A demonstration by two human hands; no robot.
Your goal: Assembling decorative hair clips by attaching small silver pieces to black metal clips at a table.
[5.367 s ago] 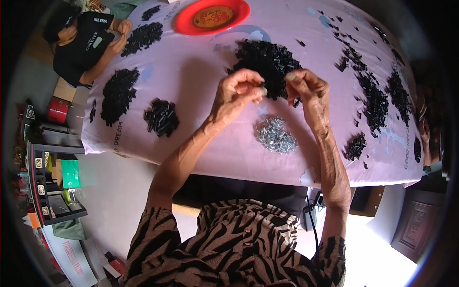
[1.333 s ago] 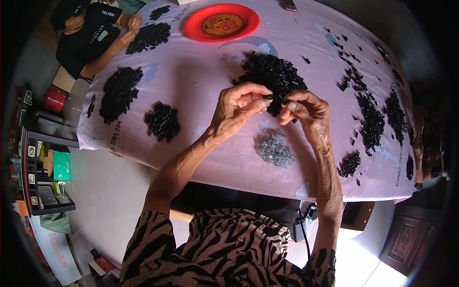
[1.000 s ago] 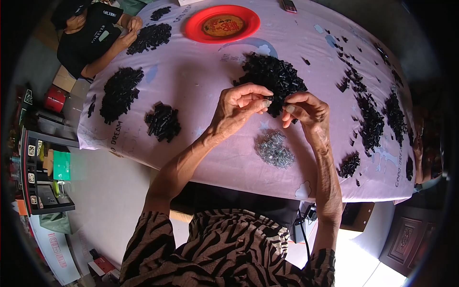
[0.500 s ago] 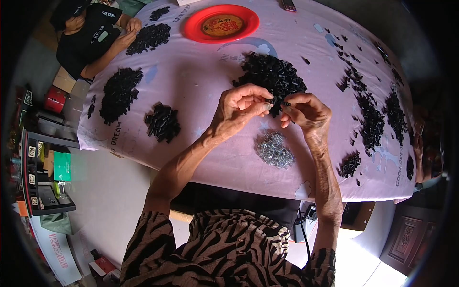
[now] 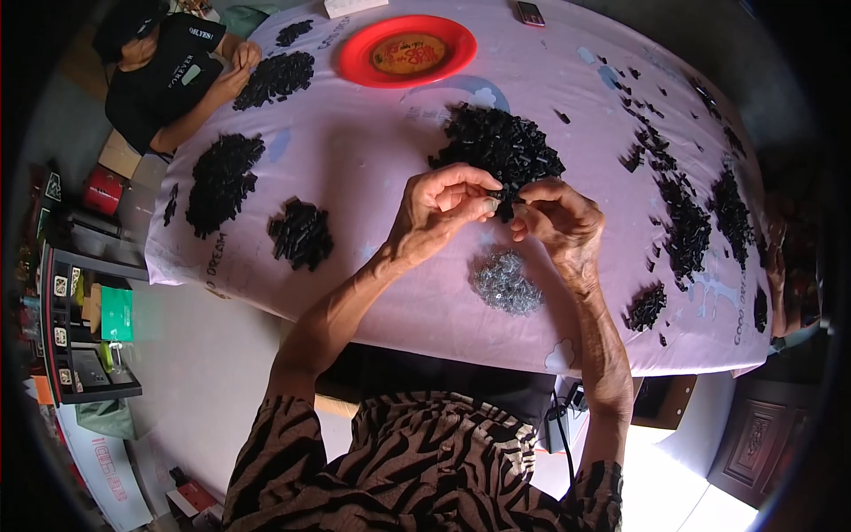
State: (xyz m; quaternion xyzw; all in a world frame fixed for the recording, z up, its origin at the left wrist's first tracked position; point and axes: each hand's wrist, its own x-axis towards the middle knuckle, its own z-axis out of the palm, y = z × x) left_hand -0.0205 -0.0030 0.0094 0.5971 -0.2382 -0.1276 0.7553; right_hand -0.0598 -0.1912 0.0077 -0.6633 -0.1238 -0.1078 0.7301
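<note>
Both hands, left hand (image 5: 441, 213) and right hand (image 5: 557, 222), pinch one small black part (image 5: 505, 197); the big black pile (image 5: 501, 146) at 12 o'clock and the metal clips (image 5: 505, 282) at 6 o'clock look mostly unworked.

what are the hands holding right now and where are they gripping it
Both the left hand and right hand pinch one small black piece between their fingertips, one at each end.

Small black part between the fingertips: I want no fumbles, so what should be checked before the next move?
1. Small black part pinched by both hands: ok.
2. Left hand grip firm: cannot tell.
3. Right hand grip firm: cannot tell.
4. Silver metal pile near the hands: ok.
5. Big black pile just beyond the hands: ok.
6. Part's fit: cannot tell, too small.
</note>
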